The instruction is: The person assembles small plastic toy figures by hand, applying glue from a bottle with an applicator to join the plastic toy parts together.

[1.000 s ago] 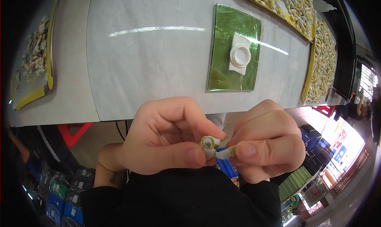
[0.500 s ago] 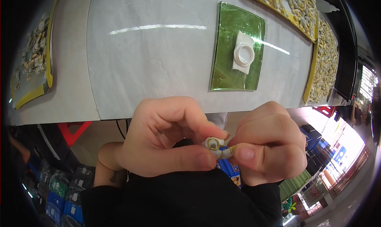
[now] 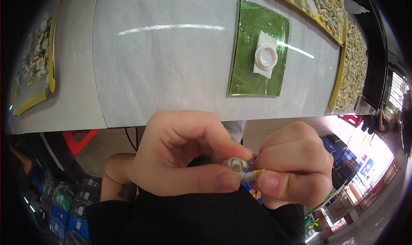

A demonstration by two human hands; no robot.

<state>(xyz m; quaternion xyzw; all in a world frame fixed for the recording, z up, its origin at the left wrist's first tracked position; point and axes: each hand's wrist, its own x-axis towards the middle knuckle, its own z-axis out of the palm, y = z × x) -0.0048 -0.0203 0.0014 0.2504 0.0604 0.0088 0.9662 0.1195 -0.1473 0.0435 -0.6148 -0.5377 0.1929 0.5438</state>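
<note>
Clock positions are read from the centre of the view. The work surface is a grey, glossy table [image 3: 163, 73] with a band of reflected light across it. At 1 o'clock lies a green sheet [image 3: 246, 84]; on it rests a white pad [image 3: 262, 72], and on the pad stands a round white dish [image 3: 267, 57]. At 10 o'clock is a yellow-edged tray [image 3: 52, 80] with a loose heap of small pale pieces [image 3: 37, 56]. Between 1 and 3 o'clock, two yellow-edged areas are thickly covered with white-and-yellow pieces [image 3: 354, 73]. Beyond the table edge, a red stool-like object [image 3: 81, 140] shows near 9 o'clock, and plastic-wrapped packs [image 3: 64, 215], some blue, at 8 o'clock. A bright opening [image 3: 373, 157] lies between 3 and 4 o'clock.

The small white-and-yellow piece [image 3: 237, 164] is at 5 o'clock, off the table's near edge, between the two hands. It shows a yellow-rimmed loop and a short strip [image 3: 249, 175] running toward 3 o'clock.

The left hand [image 3: 182, 153], near 7 o'clock, is rounded, with thumb and forefinger pinching the looped part. The right hand [image 3: 296, 163], at 4 o'clock, is closely curled, its thumb pressed against the forefinger, pinching the yellow-edged end of the strip. Its remaining fingertips are hidden.
</note>
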